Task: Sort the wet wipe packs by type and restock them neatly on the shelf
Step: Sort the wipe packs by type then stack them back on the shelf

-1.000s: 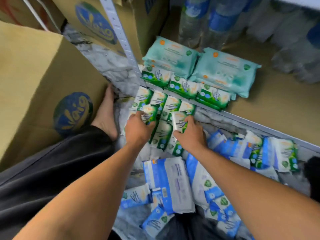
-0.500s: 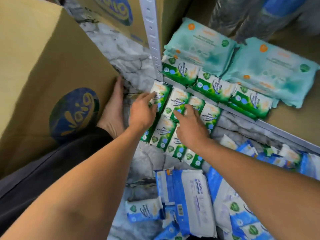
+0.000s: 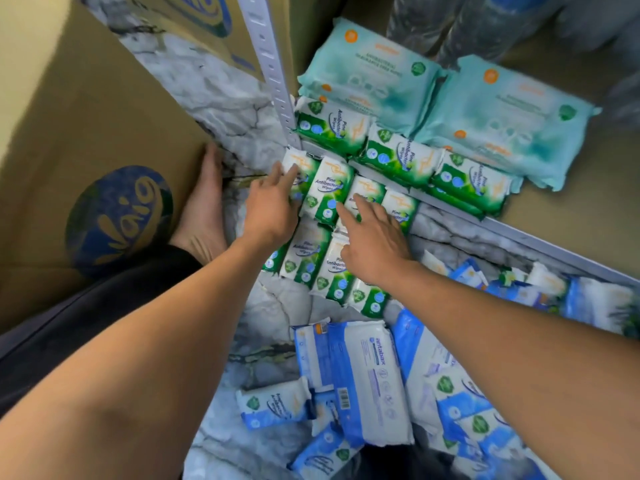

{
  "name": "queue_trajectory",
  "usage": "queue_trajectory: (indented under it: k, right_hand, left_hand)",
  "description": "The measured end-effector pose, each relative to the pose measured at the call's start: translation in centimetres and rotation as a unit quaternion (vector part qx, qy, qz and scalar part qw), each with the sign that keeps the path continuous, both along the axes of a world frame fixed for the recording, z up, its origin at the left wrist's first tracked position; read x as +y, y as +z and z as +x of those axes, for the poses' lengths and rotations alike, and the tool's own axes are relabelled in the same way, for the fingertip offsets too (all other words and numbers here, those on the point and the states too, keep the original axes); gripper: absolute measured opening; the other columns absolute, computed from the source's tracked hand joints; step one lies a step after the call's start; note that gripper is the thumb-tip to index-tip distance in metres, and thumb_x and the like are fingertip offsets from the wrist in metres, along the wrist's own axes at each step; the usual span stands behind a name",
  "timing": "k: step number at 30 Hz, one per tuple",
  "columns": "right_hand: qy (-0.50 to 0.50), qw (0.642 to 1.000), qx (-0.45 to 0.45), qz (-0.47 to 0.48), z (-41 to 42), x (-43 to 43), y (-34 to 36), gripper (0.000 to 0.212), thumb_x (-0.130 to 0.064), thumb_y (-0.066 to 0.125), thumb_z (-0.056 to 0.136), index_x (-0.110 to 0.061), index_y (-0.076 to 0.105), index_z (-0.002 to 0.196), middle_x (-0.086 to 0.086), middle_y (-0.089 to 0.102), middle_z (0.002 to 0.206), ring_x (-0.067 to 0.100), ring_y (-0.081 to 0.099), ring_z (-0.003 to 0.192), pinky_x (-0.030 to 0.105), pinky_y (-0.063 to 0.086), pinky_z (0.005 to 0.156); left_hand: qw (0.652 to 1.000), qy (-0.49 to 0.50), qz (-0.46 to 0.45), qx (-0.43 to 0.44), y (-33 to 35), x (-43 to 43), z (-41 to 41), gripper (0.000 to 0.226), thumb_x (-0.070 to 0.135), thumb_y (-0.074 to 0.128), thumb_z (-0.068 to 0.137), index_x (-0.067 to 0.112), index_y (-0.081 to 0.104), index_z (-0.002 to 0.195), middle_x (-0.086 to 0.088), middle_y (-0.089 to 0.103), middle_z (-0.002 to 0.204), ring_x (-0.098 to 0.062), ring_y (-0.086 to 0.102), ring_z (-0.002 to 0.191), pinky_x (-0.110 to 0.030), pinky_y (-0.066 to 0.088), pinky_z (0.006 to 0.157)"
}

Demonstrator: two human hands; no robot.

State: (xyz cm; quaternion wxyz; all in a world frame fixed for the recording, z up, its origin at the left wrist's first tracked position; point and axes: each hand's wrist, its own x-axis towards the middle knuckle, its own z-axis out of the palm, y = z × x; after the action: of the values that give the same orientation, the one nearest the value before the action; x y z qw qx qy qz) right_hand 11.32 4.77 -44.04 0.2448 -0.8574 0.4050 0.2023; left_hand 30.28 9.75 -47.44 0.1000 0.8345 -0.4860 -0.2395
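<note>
Several small green pine wipe packs (image 3: 329, 192) lie in two rows on the marble floor by the shelf edge. My left hand (image 3: 272, 206) rests with straight fingers on the leftmost pack of the far row. My right hand (image 3: 372, 240) lies flat over the middle packs, fingers pointing at the far row. More green packs (image 3: 398, 152) sit along the front of the wooden shelf (image 3: 554, 216), with large teal packs (image 3: 367, 77) stacked behind them. Blue and white packs (image 3: 367, 382) lie loose on the floor nearer to me.
A big cardboard box (image 3: 86, 140) stands at the left, with my bare foot (image 3: 204, 209) beside it. The perforated metal shelf post (image 3: 273, 74) rises just left of the shelved packs. Wrapped water bottles (image 3: 467, 22) fill the back of the shelf.
Both hands let go of the green packs they held and now lie flat on the rows. The camera moved closer and to the left.
</note>
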Motion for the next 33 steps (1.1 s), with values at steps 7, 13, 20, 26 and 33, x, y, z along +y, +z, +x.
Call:
queue_trajectory:
  k: [7,13,20,26,33]
  right_hand:
    - [-0.043,0.999,-0.014,-0.011,-7.9,2.5,2.8,0.070,-0.023,0.055,0.093,-0.025,0.024,0.156,0.005,0.012,0.163,0.030,0.015,0.146,0.046,0.033,0.110]
    - [-0.103,0.994,-0.007,-0.039,-16.8,4.5,5.4,0.065,-0.027,0.054,0.095,-0.024,0.029,0.154,0.004,0.020,0.160,0.029,0.022,0.142,0.042,0.031,0.112]
    - [-0.210,0.976,0.000,-0.062,-28.2,4.8,6.4,0.064,-0.023,0.059,0.089,-0.023,0.040,0.150,0.005,0.035,0.153,0.031,0.033,0.135,0.044,0.037,0.109]
    - [-0.329,0.942,0.028,-0.066,-36.2,4.1,5.3,0.057,-0.025,0.058,0.089,-0.020,0.047,0.144,0.008,0.040,0.150,0.033,0.038,0.131,0.041,0.038,0.107]
    - [-0.373,0.924,0.020,-0.088,-40.5,2.9,2.6,0.058,-0.022,0.058,0.090,-0.016,0.044,0.147,0.012,0.035,0.155,0.036,0.041,0.129,0.044,0.040,0.102]
  left_hand:
    - [0.997,-0.074,-0.008,-0.020,4.4,0.4,-7.0,0.066,0.018,0.060,0.094,0.016,0.034,0.154,-0.014,0.026,0.162,-0.042,0.031,0.137,-0.049,0.031,0.113]
    - [0.991,-0.130,-0.004,0.014,6.9,1.0,-14.4,0.058,0.025,0.059,0.096,0.014,0.041,0.150,-0.013,0.042,0.153,-0.039,0.039,0.136,-0.048,0.036,0.111]
    - [0.977,-0.209,-0.009,0.046,7.9,0.9,-24.3,0.050,0.021,0.064,0.091,0.012,0.055,0.139,-0.014,0.056,0.140,-0.040,0.054,0.122,-0.044,0.045,0.101]
    - [0.949,-0.306,0.000,0.075,7.5,-0.8,-32.5,0.045,0.017,0.053,0.098,0.021,0.054,0.143,-0.009,0.045,0.153,-0.032,0.044,0.135,-0.036,0.038,0.107]
    - [0.913,-0.407,0.041,0.015,6.1,-3.9,-38.2,0.045,0.016,0.045,0.099,0.019,0.053,0.143,-0.010,0.043,0.154,-0.031,0.039,0.141,-0.041,0.032,0.112]
